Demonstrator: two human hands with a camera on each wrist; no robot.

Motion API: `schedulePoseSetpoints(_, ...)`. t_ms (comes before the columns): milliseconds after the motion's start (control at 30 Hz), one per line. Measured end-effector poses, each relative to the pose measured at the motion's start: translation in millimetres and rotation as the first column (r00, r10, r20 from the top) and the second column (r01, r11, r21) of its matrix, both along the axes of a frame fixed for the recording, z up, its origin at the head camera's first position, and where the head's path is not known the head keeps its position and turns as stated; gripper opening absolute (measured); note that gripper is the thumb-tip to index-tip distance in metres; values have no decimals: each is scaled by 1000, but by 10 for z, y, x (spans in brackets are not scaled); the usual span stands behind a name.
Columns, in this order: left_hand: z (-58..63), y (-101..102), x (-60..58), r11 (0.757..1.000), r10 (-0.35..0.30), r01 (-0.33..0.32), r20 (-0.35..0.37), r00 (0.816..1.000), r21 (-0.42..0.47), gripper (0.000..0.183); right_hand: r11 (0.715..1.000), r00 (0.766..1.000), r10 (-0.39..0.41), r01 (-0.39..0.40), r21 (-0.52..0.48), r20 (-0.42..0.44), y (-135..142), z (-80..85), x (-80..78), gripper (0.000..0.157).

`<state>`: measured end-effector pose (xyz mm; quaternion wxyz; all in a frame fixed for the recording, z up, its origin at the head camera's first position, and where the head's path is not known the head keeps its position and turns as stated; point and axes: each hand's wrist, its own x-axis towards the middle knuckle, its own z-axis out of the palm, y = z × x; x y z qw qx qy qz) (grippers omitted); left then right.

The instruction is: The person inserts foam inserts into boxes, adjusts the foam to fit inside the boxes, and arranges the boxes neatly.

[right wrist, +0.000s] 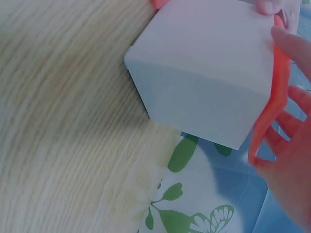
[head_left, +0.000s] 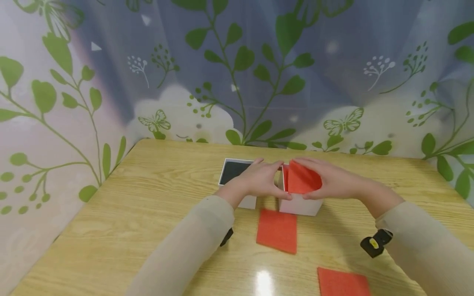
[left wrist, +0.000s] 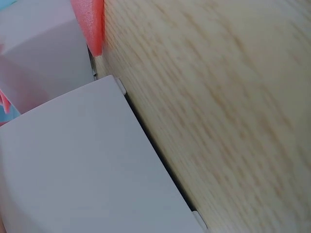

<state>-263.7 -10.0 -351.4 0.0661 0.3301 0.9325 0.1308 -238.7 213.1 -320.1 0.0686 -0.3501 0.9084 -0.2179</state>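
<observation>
A white box (head_left: 300,205) stands on the table with a red square sheet (head_left: 301,179) bent at its open top. My right hand (head_left: 333,179) holds this sheet between thumb and fingers at the box's right side. In the right wrist view the red sheet (right wrist: 280,80) runs along the box rim under my fingertips (right wrist: 286,39). My left hand (head_left: 259,179) grips the same box at its left side, thumb at the front rim, fingers toward the back corner. More red lines the inside of the box's left wall.
Left of it, partly behind my left hand, stands another white box (head_left: 247,202) with a dark inside (head_left: 233,170). One red sheet (head_left: 277,231) lies in front of the boxes, a second red sheet (head_left: 343,283) nearer the front edge. A patterned curtain (head_left: 237,82) hangs behind the wooden table (head_left: 148,197).
</observation>
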Motion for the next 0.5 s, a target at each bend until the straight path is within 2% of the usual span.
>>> schedulePoseSetpoints(233, -14, -6, -4, 1000, -3, 3, 2, 1000, 11, 98, 999, 998, -6, 9, -44, 64, -15, 16, -47, 89)
schedulePoseSetpoints(500, -15, -4, -9, 1000, -5, 5, -17, 1000, 7, 96, 999, 996, 1, 2, -32, 92, -55, 12, -72, 91)
